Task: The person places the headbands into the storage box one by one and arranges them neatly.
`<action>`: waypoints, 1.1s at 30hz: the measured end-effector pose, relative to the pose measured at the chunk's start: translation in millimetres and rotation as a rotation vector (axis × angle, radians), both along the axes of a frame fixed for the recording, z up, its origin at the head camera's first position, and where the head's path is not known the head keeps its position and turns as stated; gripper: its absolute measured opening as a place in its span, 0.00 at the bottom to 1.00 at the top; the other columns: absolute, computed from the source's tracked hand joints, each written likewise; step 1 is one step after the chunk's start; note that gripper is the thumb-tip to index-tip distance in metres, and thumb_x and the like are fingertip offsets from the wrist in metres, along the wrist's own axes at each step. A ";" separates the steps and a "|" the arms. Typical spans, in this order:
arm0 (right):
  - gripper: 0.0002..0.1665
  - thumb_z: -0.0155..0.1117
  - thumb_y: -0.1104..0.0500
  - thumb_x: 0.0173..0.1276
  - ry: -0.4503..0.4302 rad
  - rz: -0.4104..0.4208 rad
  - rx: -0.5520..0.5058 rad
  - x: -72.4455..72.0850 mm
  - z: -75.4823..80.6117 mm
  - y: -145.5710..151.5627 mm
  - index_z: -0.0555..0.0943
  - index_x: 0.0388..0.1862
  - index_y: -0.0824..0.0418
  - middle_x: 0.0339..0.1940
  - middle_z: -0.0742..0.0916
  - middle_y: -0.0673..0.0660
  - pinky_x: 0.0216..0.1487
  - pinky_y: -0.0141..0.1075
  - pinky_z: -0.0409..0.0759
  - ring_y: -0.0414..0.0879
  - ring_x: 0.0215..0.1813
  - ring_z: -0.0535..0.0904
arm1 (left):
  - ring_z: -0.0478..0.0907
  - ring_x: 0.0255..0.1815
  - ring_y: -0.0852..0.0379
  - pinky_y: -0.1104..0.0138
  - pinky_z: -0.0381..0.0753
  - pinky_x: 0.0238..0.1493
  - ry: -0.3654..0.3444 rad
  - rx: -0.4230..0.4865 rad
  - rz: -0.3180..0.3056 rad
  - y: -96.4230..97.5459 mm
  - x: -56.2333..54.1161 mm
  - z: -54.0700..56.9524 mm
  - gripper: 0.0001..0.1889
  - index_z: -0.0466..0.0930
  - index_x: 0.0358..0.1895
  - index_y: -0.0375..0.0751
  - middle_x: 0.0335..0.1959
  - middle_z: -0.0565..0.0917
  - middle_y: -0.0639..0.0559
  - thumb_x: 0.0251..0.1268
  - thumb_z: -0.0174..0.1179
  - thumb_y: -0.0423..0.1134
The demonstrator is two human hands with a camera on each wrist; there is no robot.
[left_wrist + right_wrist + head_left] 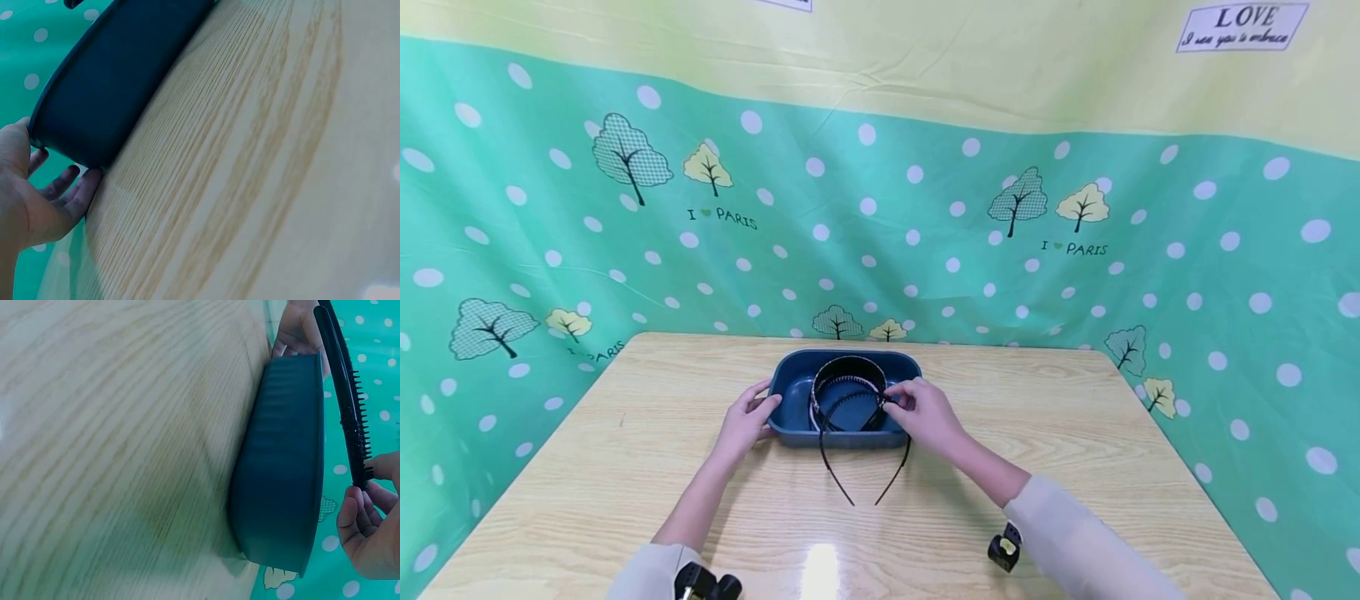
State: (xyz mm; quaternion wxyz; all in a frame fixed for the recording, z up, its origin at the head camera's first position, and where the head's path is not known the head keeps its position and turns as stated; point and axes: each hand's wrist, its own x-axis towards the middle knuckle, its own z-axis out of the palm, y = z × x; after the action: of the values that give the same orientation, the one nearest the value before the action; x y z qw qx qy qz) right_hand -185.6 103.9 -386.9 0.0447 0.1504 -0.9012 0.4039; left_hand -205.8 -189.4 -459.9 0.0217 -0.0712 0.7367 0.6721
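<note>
A dark blue rectangular plastic basin (790, 437) sits on the table. At its left end my left hand (745, 425) grips the wall, thumb over the rim and fingers outside; the left wrist view shows this hand (40, 206) on the basin's end (119, 87). Above the right side, my right hand (931, 417) pinches a thin black toothed headband (825, 454) by its side. Its two ends hang out past the front rim. The right wrist view shows the headband's teeth (362, 419) clear of the basin. Inside lies a wide black headband (850, 365) among other headbands, partly hidden.
A light wood-grain table (700, 367) lies under everything. Behind it hangs a green and yellow curtain (917, 217) with dots and printed trees. Each wrist carries a small black camera, such as the right one (1004, 547).
</note>
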 end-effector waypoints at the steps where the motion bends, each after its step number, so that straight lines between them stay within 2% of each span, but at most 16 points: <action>1: 0.09 0.65 0.59 0.62 -0.001 -0.002 -0.003 -1.0 0.5 0.2 0.84 0.42 0.59 0.27 0.76 0.51 0.28 0.27 0.70 0.41 0.30 0.70 | 0.81 0.42 0.58 0.68 0.85 0.40 0.000 0.000 0.000 0.1 -0.1 0.0 0.28 0.60 0.70 0.44 0.63 0.69 0.31 0.70 0.52 0.47; 16: 0.11 0.65 0.58 0.63 0.019 -0.048 -0.023 -21.2 4.7 0.2 0.84 0.43 0.60 0.26 0.75 0.52 0.27 0.29 0.69 0.43 0.29 0.69 | 0.80 0.46 0.53 0.67 0.85 0.40 0.005 -0.015 -0.001 -0.2 -1.1 -1.4 0.28 0.60 0.70 0.44 0.62 0.69 0.30 0.70 0.51 0.46; 27: 0.12 0.63 0.58 0.65 0.022 -0.085 -0.037 -40.5 6.0 -2.5 0.83 0.46 0.61 0.26 0.74 0.53 0.28 0.31 0.68 0.45 0.30 0.69 | 0.80 0.47 0.53 0.66 0.85 0.41 0.004 -0.015 -0.006 -1.1 0.0 -2.6 0.28 0.60 0.69 0.44 0.62 0.70 0.31 0.70 0.52 0.47; 33: 0.12 0.64 0.58 0.64 0.053 -0.105 -0.034 -51.4 10.1 -7.1 0.84 0.45 0.61 0.24 0.74 0.53 0.28 0.31 0.67 0.45 0.30 0.69 | 0.80 0.48 0.51 0.67 0.85 0.41 0.005 -0.020 -0.005 -1.0 -0.1 -1.1 0.28 0.60 0.70 0.44 0.63 0.69 0.30 0.70 0.51 0.47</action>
State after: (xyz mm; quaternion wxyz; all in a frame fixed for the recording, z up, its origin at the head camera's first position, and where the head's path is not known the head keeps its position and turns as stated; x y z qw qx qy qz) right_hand -236.9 96.9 -376.8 0.0922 0.1130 -0.8994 0.4120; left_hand -205.8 -190.4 -460.9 0.0211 -0.0680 0.7436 0.6648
